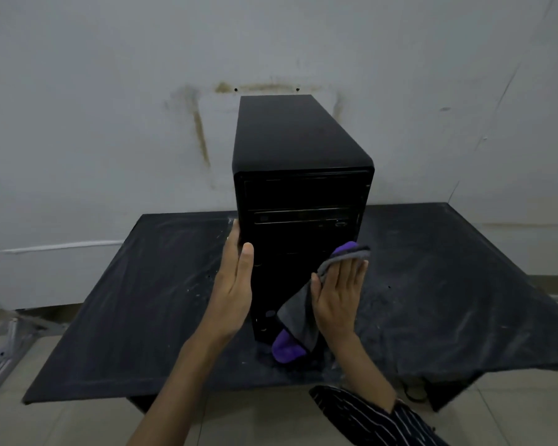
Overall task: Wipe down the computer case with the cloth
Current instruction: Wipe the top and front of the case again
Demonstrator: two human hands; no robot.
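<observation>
**Cloth flat against the case front**

The tall black computer case (303, 188), a smooth, matte tower with rounded top edges and glossy drive-bay strips across its face, stands upright at the middle of a low black tabletop (126, 300), its back close to the wall. The soft grey cloth with purple edging (298, 317) lies against the lower right of the front panel, one purple corner hanging down to the table surface. The right hand (339, 297) presses it there with straight, spread fingers, the thumb tucked on the cloth's edge. The left hand (236, 284) braces the case's left front corner, fingers flat along the side panel, thumb on the front, gripping nothing. The tabletop is scuffed and streaked with pale dust; bare surface runs wide on both sides of the case. Behind rises a stained grey wall (110, 107). A dark striped sleeve (368, 416) covers the right forearm, above a pale tiled floor (255, 423).
</observation>
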